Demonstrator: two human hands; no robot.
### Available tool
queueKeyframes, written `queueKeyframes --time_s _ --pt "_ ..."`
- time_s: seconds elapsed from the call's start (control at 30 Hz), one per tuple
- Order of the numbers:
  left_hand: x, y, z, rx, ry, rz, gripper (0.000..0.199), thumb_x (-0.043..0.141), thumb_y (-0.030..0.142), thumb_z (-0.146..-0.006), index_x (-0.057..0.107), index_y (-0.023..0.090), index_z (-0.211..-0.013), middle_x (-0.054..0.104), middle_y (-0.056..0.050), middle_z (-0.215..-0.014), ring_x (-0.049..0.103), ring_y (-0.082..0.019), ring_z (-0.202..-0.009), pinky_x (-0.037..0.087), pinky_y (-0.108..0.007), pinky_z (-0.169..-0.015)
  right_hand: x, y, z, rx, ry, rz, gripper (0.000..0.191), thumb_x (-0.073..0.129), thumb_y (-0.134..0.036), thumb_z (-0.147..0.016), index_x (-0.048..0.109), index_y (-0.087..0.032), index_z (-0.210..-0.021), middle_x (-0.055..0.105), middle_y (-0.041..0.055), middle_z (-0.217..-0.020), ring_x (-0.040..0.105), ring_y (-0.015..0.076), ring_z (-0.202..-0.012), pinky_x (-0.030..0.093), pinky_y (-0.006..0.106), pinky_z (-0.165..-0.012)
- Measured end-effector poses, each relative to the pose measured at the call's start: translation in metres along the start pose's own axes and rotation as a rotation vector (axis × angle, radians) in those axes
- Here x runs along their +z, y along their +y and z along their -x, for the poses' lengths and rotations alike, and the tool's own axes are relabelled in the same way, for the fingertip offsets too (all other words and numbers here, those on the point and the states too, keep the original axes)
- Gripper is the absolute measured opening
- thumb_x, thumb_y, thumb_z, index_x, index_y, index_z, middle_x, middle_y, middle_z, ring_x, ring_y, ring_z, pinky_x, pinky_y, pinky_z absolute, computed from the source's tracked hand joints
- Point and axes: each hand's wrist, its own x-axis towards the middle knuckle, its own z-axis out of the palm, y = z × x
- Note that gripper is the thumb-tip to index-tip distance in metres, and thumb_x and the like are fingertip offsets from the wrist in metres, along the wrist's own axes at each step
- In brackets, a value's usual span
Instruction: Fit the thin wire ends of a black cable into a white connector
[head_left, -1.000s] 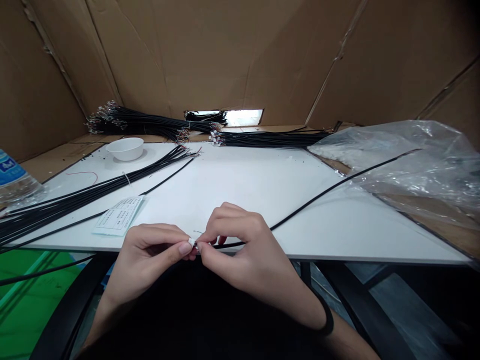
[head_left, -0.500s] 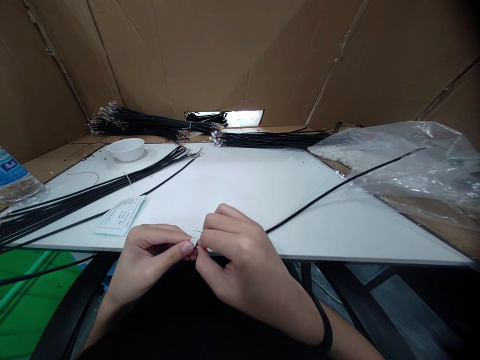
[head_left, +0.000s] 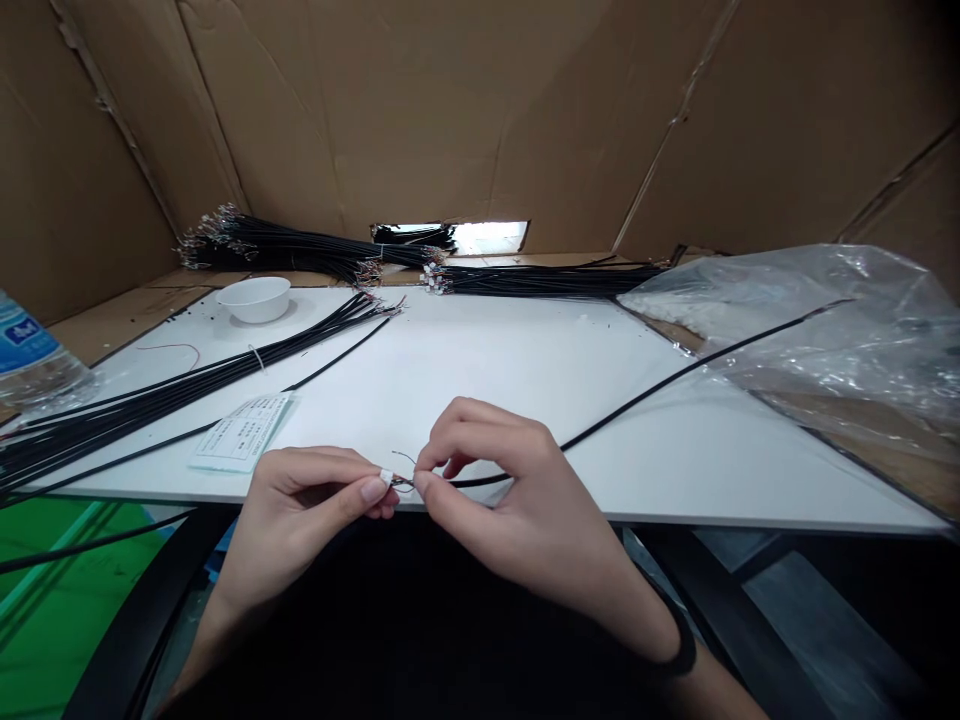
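Between thumb and forefinger, my left hand (head_left: 300,520) pinches a small white connector (head_left: 386,477) near the table's front edge. Thin wires (head_left: 403,483) run from the connector to the right. My right hand (head_left: 517,500) has its thumb and forefinger pressed together on these wires, and a loose thin strand curls up beside the fingertips. A black cable (head_left: 637,405) passes under my right hand and stretches up to the right, its stripped end over a clear plastic bag (head_left: 832,340).
Black cables (head_left: 172,395) and a paper label (head_left: 244,435) lie at the left, near a white bowl (head_left: 255,300) and a water bottle (head_left: 34,350). Cable bundles (head_left: 300,250) line the back before a cardboard wall (head_left: 420,110).
My right hand has slid a little to the right, away from the connector, uncovering the wires and part of the black cable. My left hand has stayed in place.
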Motion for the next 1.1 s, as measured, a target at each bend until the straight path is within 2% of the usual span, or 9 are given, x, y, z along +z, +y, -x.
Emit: queueKeyframes --time_s 0.23,0.33,0.47,0.63,0.77,0.93,1.1 --pt "0.0 0.001 0.0 -0.015 0.007 0.025 0.021 0.068 0.019 -0.086 0.077 0.023 -0.067 0.074 0.001 -0.066 0.065 -0.013 -0.064 0.052 -0.022 -0.063 0.001 0.005 -0.004 0.156 -0.152 -0.141 0.013 0.063 -0.006 -0.079 0.067 -0.017 -0.074 0.058 -0.0001 -0.087 0.058 0.0123 -0.083 0.052 0.028 -0.077" --pt "-0.001 0.0 0.001 -0.016 0.015 0.02 0.022 0.068 0.019 -0.086 0.076 0.022 -0.066 0.074 0.001 -0.066 0.065 -0.013 -0.064 0.052 -0.022 -0.063 0.001 0.006 -0.006 0.181 -0.147 -0.188 0.012 0.064 -0.007 -0.08 0.067 -0.017 -0.073 0.054 -0.0001 -0.091 0.057 0.0113 -0.083 0.053 0.027 -0.079" --pt "0.0 0.0 0.001 -0.013 0.005 0.029 0.02 0.069 0.018 -0.085 0.077 0.023 -0.068 0.075 0.001 -0.067 0.066 -0.013 -0.065 0.052 -0.02 -0.064 0.0 0.005 -0.005 0.169 -0.168 -0.185 0.013 0.064 -0.007 -0.081 0.067 -0.017 -0.074 0.051 -0.0002 -0.092 0.055 0.0106 -0.083 0.051 0.025 -0.078" --pt "0.003 0.005 0.002 -0.057 0.061 0.083 0.021 0.069 0.015 -0.083 0.077 0.023 -0.065 0.073 0.002 -0.064 0.064 -0.011 -0.063 0.05 -0.019 -0.063 -0.002 0.005 -0.005 0.253 -0.231 -0.276 0.009 0.067 -0.019 -0.083 0.069 -0.016 -0.075 0.049 0.0001 -0.092 0.055 0.0103 -0.081 0.048 0.024 -0.076" --pt "0.002 0.004 0.001 -0.06 0.046 0.099 0.021 0.069 0.016 -0.083 0.078 0.023 -0.065 0.073 0.001 -0.064 0.064 -0.012 -0.063 0.051 -0.02 -0.062 -0.001 0.009 -0.008 0.327 -0.256 -0.356 0.014 0.069 -0.016 -0.079 0.069 -0.015 -0.066 0.048 -0.0004 -0.089 0.053 0.0093 -0.076 0.046 0.024 -0.071" --pt "-0.001 0.0 0.0 -0.04 0.002 0.104 0.02 0.069 0.018 -0.084 0.078 0.024 -0.067 0.074 0.001 -0.065 0.065 -0.012 -0.062 0.052 -0.019 -0.061 0.001 0.013 -0.01 0.326 -0.266 -0.404 0.013 0.071 -0.017 -0.077 0.069 -0.015 -0.064 0.049 -0.0004 -0.089 0.052 0.0084 -0.072 0.044 0.023 -0.068" --pt "0.003 0.006 0.002 -0.073 0.047 0.127 0.021 0.07 0.016 -0.083 0.078 0.023 -0.065 0.073 0.001 -0.064 0.064 -0.011 -0.062 0.051 -0.018 -0.062 0.002 0.012 -0.01 0.324 -0.251 -0.391 0.011 0.07 -0.015 -0.077 0.07 -0.015 -0.066 0.048 -0.0009 -0.089 0.052 0.0082 -0.074 0.044 0.022 -0.068"
